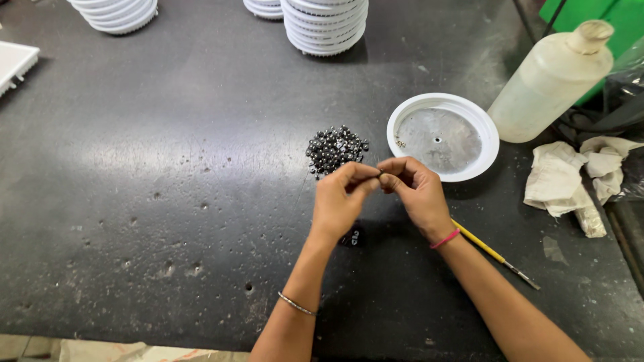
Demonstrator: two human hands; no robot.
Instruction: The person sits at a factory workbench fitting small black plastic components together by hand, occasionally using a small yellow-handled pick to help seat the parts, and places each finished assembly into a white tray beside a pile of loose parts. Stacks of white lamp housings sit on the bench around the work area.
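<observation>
My left hand (pixel 341 200) and my right hand (pixel 414 193) meet fingertip to fingertip above the dark table (pixel 168 201). Together they pinch one tiny dark piece (pixel 380 173) between thumbs and forefingers; its shape is too small to tell. Just beyond the fingers lies a heap of small shiny dark beads (pixel 335 149). A round white plastic dish (pixel 443 136) with a grey inner face lies to the right of the heap, close to my right hand. A small black object (pixel 353 236) lies on the table under my left wrist.
A yellow-handled thin brush (pixel 496 255) lies under my right forearm. A whitish plastic bottle (pixel 553 80) stands at the far right beside crumpled white rags (pixel 577 177). Stacks of white dishes (pixel 325 25) (pixel 115 13) line the far edge. A white tray (pixel 13 64) sits at far left.
</observation>
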